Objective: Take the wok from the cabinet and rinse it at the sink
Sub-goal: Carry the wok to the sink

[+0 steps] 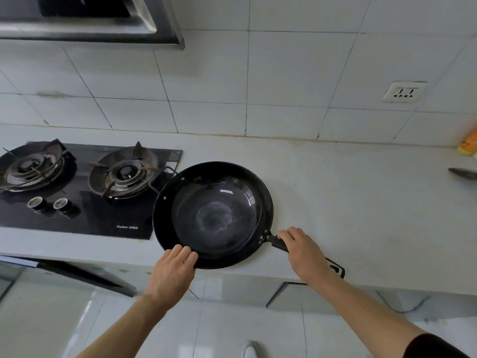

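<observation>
Standing at counter (335,192), person has both hands on black wok (213,215). Wok sits on white countertop, just right of 2-burner gas hob (85,192); wok's left rim and its wire loop handle overlap hob's right edge. A second, smaller dark pan appears nested inside wok; can't tell for sure.

Right hand (304,250): fingers curled round wok's long black handle (278,242), firm grasp, near the rim rivets. Handle's far end pokes out past wrist, over counter's front edge.

Left hand (173,267): fingers over wok's near rim, thumb hidden below; looks like a pinch on the rim.

Wok interior dry-looking, pale ring marks at centre.

Also noted: range hood (90,19) upper left; white tiled wall w/ power socket (404,92); orange-yellow item (468,146) and a dark utensil tip (462,173) at far right edge of counter. Hob has 2 knobs (50,204) at front. Cabinet fronts below counter; pale tiled floor.
</observation>
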`<state>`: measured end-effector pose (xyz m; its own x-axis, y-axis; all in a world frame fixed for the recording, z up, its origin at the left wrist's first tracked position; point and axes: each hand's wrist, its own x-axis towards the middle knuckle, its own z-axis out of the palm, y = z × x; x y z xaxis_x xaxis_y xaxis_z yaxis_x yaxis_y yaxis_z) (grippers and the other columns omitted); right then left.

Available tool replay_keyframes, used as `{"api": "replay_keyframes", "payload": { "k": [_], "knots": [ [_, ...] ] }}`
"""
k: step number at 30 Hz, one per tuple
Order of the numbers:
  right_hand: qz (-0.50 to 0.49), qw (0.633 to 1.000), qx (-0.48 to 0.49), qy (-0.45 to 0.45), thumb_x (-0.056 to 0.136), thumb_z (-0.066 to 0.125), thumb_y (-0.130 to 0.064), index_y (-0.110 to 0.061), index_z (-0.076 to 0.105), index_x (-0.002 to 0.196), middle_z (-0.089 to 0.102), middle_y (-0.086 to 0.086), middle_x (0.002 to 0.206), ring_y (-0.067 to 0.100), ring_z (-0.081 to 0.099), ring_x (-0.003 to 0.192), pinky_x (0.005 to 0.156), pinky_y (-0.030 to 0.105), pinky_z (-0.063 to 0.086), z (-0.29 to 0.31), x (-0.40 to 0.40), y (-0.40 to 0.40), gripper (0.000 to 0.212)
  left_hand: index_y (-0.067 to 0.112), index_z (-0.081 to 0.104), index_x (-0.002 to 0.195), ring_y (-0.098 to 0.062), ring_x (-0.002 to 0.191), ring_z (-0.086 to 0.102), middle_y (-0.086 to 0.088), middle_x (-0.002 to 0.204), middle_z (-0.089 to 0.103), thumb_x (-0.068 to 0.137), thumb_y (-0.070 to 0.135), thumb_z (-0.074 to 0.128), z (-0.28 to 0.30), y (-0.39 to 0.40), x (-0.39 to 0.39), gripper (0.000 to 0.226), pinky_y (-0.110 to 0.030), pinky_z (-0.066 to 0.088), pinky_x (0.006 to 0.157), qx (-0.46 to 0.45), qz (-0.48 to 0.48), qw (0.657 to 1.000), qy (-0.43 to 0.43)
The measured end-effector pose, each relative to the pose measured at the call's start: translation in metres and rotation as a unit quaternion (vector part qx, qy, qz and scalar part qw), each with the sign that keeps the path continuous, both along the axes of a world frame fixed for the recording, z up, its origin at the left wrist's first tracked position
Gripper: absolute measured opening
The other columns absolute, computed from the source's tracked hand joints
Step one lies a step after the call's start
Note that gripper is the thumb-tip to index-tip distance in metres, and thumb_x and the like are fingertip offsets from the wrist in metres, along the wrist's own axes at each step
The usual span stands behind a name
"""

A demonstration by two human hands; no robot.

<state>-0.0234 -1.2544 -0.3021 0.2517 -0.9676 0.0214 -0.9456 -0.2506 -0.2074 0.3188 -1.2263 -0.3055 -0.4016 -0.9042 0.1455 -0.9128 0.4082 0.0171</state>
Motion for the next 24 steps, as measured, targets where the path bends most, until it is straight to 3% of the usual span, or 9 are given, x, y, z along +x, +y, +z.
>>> {"api": "replay_keyframes", "payload": {
  "k": [3,10,18,24],
  "knots": [
    [0.004,1.0,-0.011,0.009,0.052,0.071,0.015,-0.021,0.053,0.098,0.049,-0.004,0.092,0.016,0.045,0.074,0.058,0.024,0.031,-0.003,-0.002,-0.004,0.06,0.016,0.049,0.075,-0.02,0.064,0.038,0.001,0.07,0.045,0.068,-0.001,0.062,-0.003,-0.001,-0.002,0.023,-0.033,0.042,0.052,-0.02,-0.017,1.0,-0.008],
    [-0.002,0.999,-0.017,0.034,0.051,0.074,0.016,-0.023,0.05,0.099,0.049,-0.002,0.092,0.02,0.046,0.073,0.051,0.03,0.035,-0.005,-0.009,-0.018,0.067,0.016,0.052,0.077,-0.017,0.066,0.038,0.003,0.074,0.044,0.056,-0.002,0.08,0.004,-0.004,-0.007,0.039,-0.029,0.037,0.055,0.02,-0.026,0.997,-0.068],
    [0.017,0.999,-0.021,0.03,0.054,0.068,0.019,-0.023,0.05,0.103,0.049,-0.001,0.094,0.021,0.046,0.072,0.051,0.033,0.042,0.004,-0.011,-0.024,0.067,0.016,0.054,0.085,-0.017,0.07,0.042,0.003,0.08,0.047,0.071,0.007,0.078,0.024,-0.007,-0.003,0.029,-0.029,0.044,0.061,0.0,-0.044,0.995,-0.088],
    [0.053,0.998,-0.032,0.031,0.062,0.067,0.015,-0.024,0.051,0.106,0.05,-0.001,0.093,0.02,0.044,0.071,0.053,0.029,0.035,0.023,0.001,-0.022,0.061,0.013,0.057,0.091,-0.018,0.074,0.047,0.0,0.085,0.052,0.088,0.016,0.067,0.047,0.003,0.012,0.011,-0.032,0.048,0.064,-0.055,-0.054,0.995,-0.067]
  ]
}}
